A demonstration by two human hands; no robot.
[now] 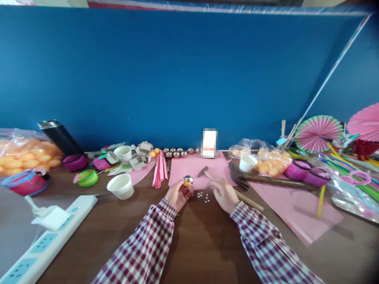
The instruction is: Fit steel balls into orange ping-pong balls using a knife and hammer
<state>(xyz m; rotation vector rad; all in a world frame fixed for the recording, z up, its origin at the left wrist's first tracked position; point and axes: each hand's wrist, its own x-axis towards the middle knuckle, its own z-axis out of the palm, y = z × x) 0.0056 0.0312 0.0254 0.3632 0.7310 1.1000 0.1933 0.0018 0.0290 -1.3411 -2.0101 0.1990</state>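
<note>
Ball (188,181) in left hand (177,196)

A bag (20,134) bulges with orange balls (31,155); then a cup (120,193). The left hand pinches the ball over the table (195,244). The right hand (225,194) overlies a hammer (203,171); its grip I cannot tell. Then another cup (246,167), another bag (250,143) with more orange balls (272,169).

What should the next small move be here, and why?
Probably bring the right hand toward the small balls: they lie loose on the table close to it, while the left hand holds the bigger ball. Whether the right hand holds the hammer or is only in front of its handle is unclear.
</note>
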